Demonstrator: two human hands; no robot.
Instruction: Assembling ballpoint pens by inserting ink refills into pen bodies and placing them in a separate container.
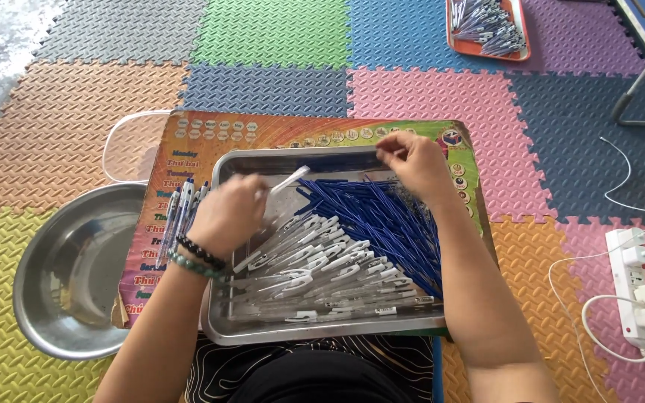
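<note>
A steel tray (227,173) rests on a colourful printed board (188,142) in front of me. It holds a heap of clear-and-white pen barrels (315,272) on the left and a pile of blue ink refills (390,224) on the right. My left hand (229,213), with bead bracelets on the wrist, is shut on a white pen barrel (289,180) above the tray. My right hand (412,160) hovers over the far end of the refills with fingers pinched; what it pinches is too small to see. Several finished pens (181,213) lie on the board left of the tray.
A round steel bowl (61,276) sits at my left on the foam mat. A clear plastic lid (125,145) lies behind it. An orange tray of pens (487,26) stands far back right. A power strip with white cables (636,287) lies at the right.
</note>
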